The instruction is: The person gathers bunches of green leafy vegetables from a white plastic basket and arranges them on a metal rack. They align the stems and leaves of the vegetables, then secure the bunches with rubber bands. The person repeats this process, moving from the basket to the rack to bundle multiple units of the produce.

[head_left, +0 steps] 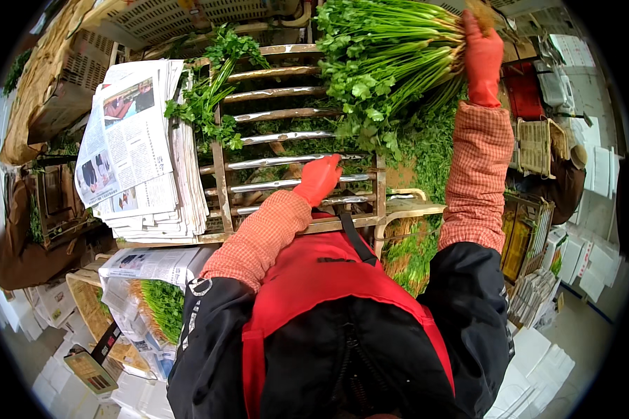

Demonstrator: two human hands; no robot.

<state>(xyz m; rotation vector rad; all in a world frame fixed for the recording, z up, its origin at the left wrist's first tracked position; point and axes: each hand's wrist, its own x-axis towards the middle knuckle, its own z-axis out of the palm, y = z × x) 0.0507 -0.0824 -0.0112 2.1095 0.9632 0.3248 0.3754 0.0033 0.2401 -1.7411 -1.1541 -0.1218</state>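
My right hand [485,61], in a reddish rubber glove, is closed on the root end of a thick bunch of coriander [391,52]. Its pale stems fan out to the left and the leaves spread over the right end of a slatted metal rack [286,137]. Above the rack's near edge is my left hand [318,179], gloved alike, its fingers curled in and nothing showing in them. A few loose coriander sprigs [220,98] lie across the rack's left side, beside a stack of newspapers [136,146].
Loose greens [433,160] cover the area right of the rack. Plastic crates [147,28] stand along the far side. At lower left, newspaper lines a box of packed greens [162,307]. A person in brown [565,183] is at the right, near stacked white foam boxes [531,370].
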